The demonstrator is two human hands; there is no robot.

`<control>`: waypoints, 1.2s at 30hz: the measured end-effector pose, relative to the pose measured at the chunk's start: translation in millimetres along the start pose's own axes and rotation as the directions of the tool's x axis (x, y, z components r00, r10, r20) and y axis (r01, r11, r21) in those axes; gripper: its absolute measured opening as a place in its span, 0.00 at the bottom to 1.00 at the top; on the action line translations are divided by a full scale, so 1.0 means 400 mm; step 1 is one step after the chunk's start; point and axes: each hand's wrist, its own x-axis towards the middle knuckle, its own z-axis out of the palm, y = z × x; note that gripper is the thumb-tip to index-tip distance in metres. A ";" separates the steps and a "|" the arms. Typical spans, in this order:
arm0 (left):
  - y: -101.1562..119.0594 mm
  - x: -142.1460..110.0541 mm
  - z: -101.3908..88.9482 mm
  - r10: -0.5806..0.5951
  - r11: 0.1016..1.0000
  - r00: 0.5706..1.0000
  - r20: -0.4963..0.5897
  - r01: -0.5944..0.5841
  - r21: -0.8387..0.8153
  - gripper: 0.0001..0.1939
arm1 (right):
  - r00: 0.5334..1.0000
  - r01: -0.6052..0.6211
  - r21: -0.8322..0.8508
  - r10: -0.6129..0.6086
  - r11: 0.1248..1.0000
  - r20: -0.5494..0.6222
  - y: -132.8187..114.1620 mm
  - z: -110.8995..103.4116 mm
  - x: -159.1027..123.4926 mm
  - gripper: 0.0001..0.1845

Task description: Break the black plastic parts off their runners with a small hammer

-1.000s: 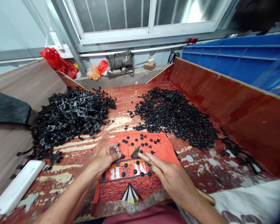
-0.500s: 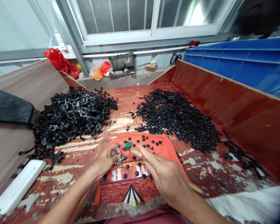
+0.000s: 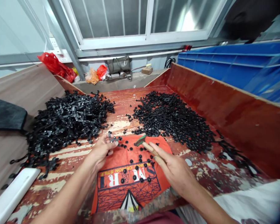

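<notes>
My left hand [image 3: 105, 147] pinches a small black jointed metal-looking piece [image 3: 114, 140] above the far left edge of the orange printed cloth [image 3: 112, 196]. In my right hand [image 3: 172, 165] is a hammer [image 3: 152, 150], gripped by its wooden handle. Its head, partly green, hangs over the far part of the cloth, to the right of the piece and apart from it. Several small round black button-like parts [image 3: 134, 177] lie scattered on the cloth between and below my hands.
Large heaps of black parts lie at left [image 3: 70, 118] and right [image 3: 170, 121]. A white oblong object [image 3: 16, 193] rests at the near left. A red-brown board wall [image 3: 224, 109] and blue crate [image 3: 235, 68] bound the right side. Red bags [image 3: 58, 68] lie at the back left.
My left hand has moved away from me with the black piece, off the lettering on the cloth. The hammer head has shifted right, farther from the left hand. The view has tilted slightly.
</notes>
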 end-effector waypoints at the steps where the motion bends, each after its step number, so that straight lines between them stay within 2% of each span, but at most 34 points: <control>1: -0.008 0.015 0.006 0.009 1.000 1.000 -0.022 -0.009 -0.005 0.26 | 1.000 -0.018 -0.025 0.018 1.000 0.013 0.012 0.003 -0.008 0.27; 5: -0.040 0.052 0.017 -0.021 1.000 0.998 -0.061 0.022 0.014 0.27 | 0.998 -0.024 -0.016 0.025 1.000 0.053 0.044 0.028 -0.036 0.28; 9: -0.046 0.053 0.021 -0.079 0.996 0.994 -0.076 0.082 0.039 0.24 | 0.997 -0.038 -0.016 0.039 0.999 0.061 0.052 0.037 -0.040 0.29; 16: -0.052 0.048 0.027 -0.040 0.998 0.994 -0.102 0.044 0.041 0.23 | 0.996 -0.033 -0.076 0.039 0.997 0.080 0.057 0.037 -0.035 0.28; 20: -0.064 0.055 0.021 -0.039 0.998 0.995 -0.091 0.043 0.048 0.24 | 0.997 -0.029 -0.078 0.035 0.996 0.069 0.022 0.034 -0.009 0.27; 26: -0.061 0.051 0.011 -0.094 0.996 0.994 -0.048 0.094 -0.001 0.21 | 0.996 0.083 -0.134 -0.082 0.988 0.018 -0.061 0.043 0.088 0.26; 32: -0.064 0.051 -0.001 -0.091 0.996 0.994 -0.065 0.092 0.012 0.17 | 0.995 0.095 -0.192 -0.087 0.977 0.049 -0.070 0.042 0.117 0.27; 36: -0.072 0.059 -0.010 -0.068 0.997 0.996 -0.063 0.071 0.043 0.17 | 0.992 0.125 -0.196 -0.126 0.973 0.004 -0.075 0.047 0.114 0.27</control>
